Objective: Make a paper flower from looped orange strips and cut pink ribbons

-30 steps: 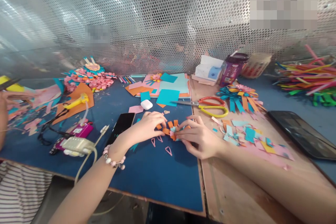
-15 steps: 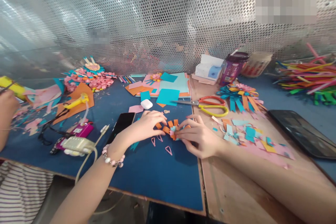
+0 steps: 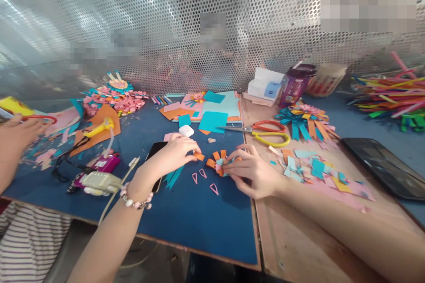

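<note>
Pinched between the thumb and fingertips of my left hand [image 3: 177, 152] is a small orange paper strip [image 3: 199, 157]. My right hand [image 3: 252, 172] has its fingers curled over the right side of an orange paper flower [image 3: 212, 163] with a pale blue and pink middle, and part of that flower is hidden beneath them. Three pink teardrop-shaped loops [image 3: 214, 189] lie in front of the flower. Under my left wrist are a dark phone [image 3: 154, 152] and teal paper strips [image 3: 174, 177].
Scissors [image 3: 270, 132] lie behind my right hand. Colored sheets [image 3: 212, 122], paper scraps [image 3: 317, 168], a tablet-like device [image 3: 381, 166] and a purple cup [image 3: 297, 84] surround the work area. A yellow glue gun [image 3: 99, 129] with cords is at left, beside another person's hand [image 3: 20, 135].
My left hand has drawn back left from the flower with an orange strip in its fingers. The right hand stays at the flower. The other person's hand has moved right, with a red-handled item.
</note>
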### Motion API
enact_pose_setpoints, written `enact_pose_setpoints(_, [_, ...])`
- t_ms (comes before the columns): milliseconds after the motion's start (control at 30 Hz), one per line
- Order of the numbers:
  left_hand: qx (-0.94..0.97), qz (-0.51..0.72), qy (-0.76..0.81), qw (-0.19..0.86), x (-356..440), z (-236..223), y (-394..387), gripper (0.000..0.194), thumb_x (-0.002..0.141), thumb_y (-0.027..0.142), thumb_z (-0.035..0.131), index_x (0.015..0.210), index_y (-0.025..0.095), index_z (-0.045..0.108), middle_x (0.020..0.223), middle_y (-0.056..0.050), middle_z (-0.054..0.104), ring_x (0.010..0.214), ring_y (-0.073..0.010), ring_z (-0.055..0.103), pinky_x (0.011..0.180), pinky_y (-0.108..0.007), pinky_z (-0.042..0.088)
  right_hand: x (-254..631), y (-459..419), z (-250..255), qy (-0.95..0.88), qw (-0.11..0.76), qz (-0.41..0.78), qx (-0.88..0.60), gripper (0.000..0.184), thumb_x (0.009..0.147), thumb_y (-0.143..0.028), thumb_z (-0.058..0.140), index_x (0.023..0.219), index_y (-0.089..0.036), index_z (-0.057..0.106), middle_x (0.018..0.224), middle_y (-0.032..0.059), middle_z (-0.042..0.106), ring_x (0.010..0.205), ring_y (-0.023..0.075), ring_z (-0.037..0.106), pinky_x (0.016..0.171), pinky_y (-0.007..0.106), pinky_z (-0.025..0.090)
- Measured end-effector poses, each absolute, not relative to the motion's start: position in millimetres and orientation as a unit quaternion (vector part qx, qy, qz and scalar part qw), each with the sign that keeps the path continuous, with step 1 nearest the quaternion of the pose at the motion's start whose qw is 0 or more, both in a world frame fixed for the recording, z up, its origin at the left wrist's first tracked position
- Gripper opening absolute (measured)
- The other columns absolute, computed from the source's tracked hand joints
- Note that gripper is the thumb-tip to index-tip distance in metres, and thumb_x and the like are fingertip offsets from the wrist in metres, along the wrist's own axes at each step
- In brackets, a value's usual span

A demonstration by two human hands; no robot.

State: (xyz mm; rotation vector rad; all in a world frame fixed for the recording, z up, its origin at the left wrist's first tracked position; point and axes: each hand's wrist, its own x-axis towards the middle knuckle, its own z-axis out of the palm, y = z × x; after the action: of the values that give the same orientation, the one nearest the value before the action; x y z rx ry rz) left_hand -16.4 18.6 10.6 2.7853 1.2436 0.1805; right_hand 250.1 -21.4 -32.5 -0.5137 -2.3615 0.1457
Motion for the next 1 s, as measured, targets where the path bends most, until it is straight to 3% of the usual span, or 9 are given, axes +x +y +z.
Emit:
enact_pose_setpoints(500, [0.921,0.016,0.388,0.02,17,7,-26,0.013,0.083,0.031,0.065,0.091,0.022,0.07,0.088,-0.002,0.07,0.097,-0.0236,0.061,0.084,-0.036,0.037,251,-21,-36,-0.914,0.35,0.064,-0.195,0.026,0.08,-0.01,0.052,0.097,-0.02,0.067,0.094,0.0012,0.074,0.095,0.0206,0.059,0.1,0.049,0.028])
enact_pose_setpoints(700, [0.917,0.039,0.397,0.009,20,5,-27,0.016,0.081,0.03,0.068,0.094,0.022,0.066,0.09,-0.002,0.071,0.104,-0.027,0.059,0.083,-0.036,0.036,250,-21,-33,-0.916,0.345,0.061,-0.196,0.025,0.08,-0.01,0.05,0.096,-0.019,0.068,0.091,0.0029,0.074,0.095,0.0218,0.059,0.099,0.05,0.028])
enact_pose_setpoints(1000, [0.916,0.033,0.399,0.025,23,7,-31,0.016,0.08,0.032,0.068,0.09,0.02,0.064,0.09,-0.001,0.07,0.095,-0.0236,0.061,0.079,-0.035,0.037,251,-21,-34,-0.916,0.345,0.058,-0.194,0.025,0.08,-0.011,0.05,0.095,-0.02,0.068,0.091,0.0035,0.074,0.095,0.0215,0.06,0.099,0.05,0.028])
